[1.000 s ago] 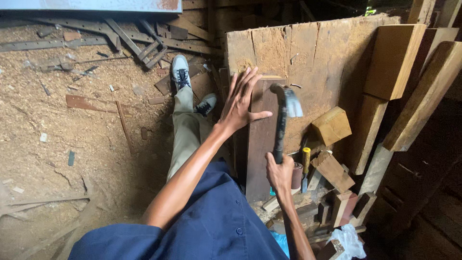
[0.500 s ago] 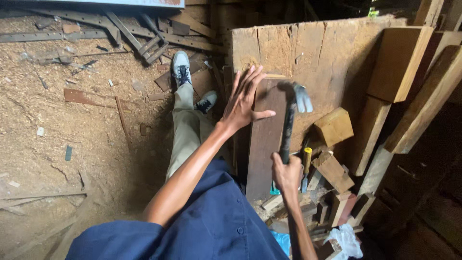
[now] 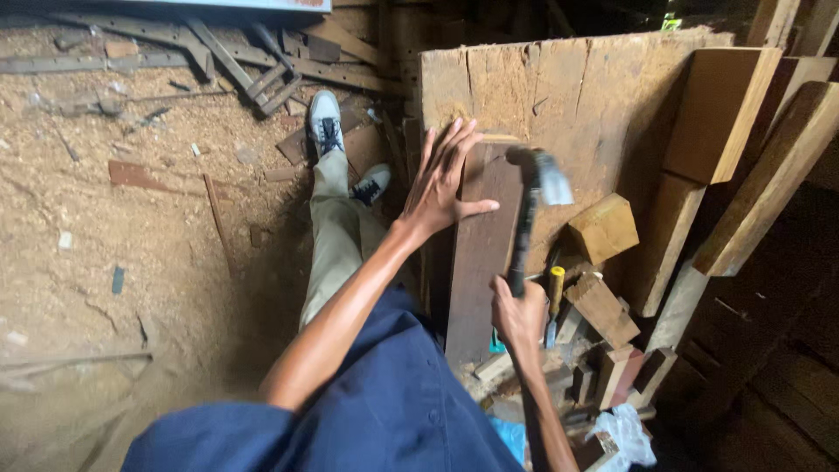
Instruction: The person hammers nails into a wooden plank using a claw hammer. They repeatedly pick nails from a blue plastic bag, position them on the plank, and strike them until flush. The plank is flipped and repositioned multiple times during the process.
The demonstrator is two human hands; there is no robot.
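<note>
- Left hand (image 3: 441, 188): fingers spread wide and flat, pressing the top end of the dark plank (image 3: 479, 253), which stands lengthwise at centre frame, leaning against the large pale board (image 3: 603, 96) at 12 o'clock.
- Right hand (image 3: 517, 313): fingers wrapped tightly round the lower handle of the hammer (image 3: 529, 210); its head is raised near the plank's upper right corner, at 3 o'clock from the left thumb.
- Judged good practice: keep the left thumb and fingers to the 9 o'clock side of the strike point, hold the plank steady against the board, and bring the head down square rather than glancing.
- Edges: the plank's right edge lies just beside the hammer shaft; a wooden block (image 3: 603, 229) sits near at 3 o'clock, and a yellow-handled tool (image 3: 554, 293) stands beside the right hand.
- Open room: sawdust floor (image 3: 131, 253) at 9 o'clock is the freest space; stacked timber (image 3: 752, 175) crowds 2 to 4 o'clock, limiting the swing on that side.
</note>
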